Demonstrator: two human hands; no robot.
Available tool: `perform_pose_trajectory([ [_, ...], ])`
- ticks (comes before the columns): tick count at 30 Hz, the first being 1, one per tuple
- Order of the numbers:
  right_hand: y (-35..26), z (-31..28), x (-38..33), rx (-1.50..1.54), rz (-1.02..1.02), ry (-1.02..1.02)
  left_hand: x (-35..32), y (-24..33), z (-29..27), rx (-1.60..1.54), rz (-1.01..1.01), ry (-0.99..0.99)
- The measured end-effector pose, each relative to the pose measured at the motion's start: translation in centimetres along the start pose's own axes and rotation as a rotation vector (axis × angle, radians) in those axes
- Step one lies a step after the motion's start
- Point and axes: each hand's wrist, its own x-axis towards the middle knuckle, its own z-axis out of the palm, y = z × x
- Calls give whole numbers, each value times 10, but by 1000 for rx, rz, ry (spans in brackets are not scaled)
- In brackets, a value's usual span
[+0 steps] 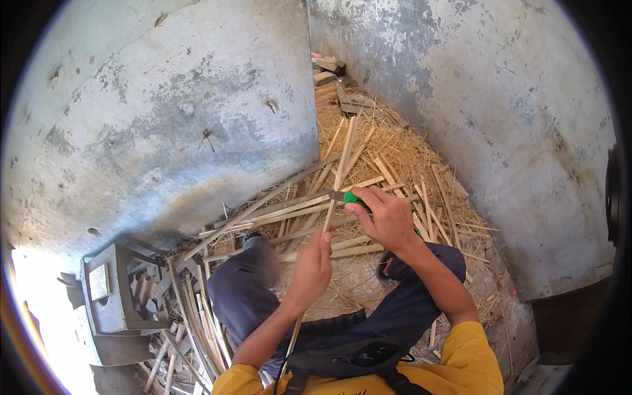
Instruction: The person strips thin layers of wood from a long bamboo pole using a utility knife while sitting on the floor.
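Green-handled tool (pixel 351 197) gripped in the right hand (pixel 390 218), its dark end against the pale strip (pixel 328 217) to the left; left hand (pixel 311 268) closed around the strip, nearer; apparently a scraping step; the next stroke likely calls for steady support.

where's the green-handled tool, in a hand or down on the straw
In a hand: the right hand grips the green-handled tool, its dark end at the pale strip held by the left hand.

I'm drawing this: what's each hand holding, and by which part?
Right hand: a tool, by its green handle. Left hand: a thin wooden strip, partway along.
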Motion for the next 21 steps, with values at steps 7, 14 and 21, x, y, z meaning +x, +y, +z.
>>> perform_pose_trajectory([
  [7,-2,-1,-1,-75,1,9,0,8,-2,3,12,5],
  [14,6,11,0,346,203,-60,8,-19,-6,-468,-190,-139],
  [21,4,7,1,251,140,24,6,1,-16,-595,-249,-231],
])
